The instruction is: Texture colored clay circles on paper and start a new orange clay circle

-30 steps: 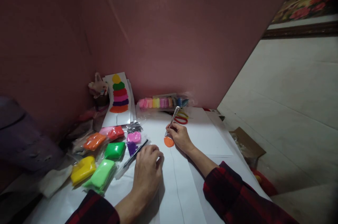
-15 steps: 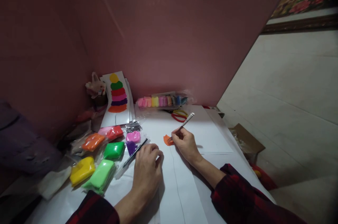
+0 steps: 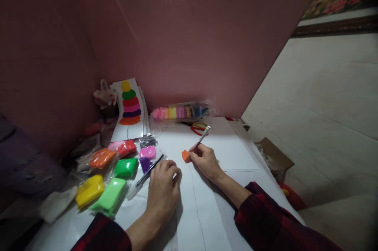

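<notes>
My right hand (image 3: 207, 163) is closed round a small fork (image 3: 203, 136) with a striped handle, its handle tilted up and to the right. The fork's tines press on a flat piece of orange clay (image 3: 185, 155), which my fingers partly cover. That clay lies on white paper (image 3: 184, 215), at the top of a thin wavy drawn line (image 3: 194, 190). My left hand (image 3: 163, 188) rests on the paper, fingers loosely bent and thumb apart, holding nothing that I can see. Beside its fingertips lies a dark pen (image 3: 149, 171) on a clear wrapper.
Bagged clay in yellow (image 3: 90, 192), light green (image 3: 110, 196), green (image 3: 126, 167) and other colours lies left. A sheet with stacked colour bands (image 3: 131, 108) leans against the wall. Scissors (image 3: 197, 129) and a clay pack (image 3: 180, 112) lie at the back. A cardboard box (image 3: 274, 154) stands right.
The fork's handle has swung slightly left and more upright, with my right hand shifting a little left. My left hand stays resting on the paper. The whole view has shifted slightly.
</notes>
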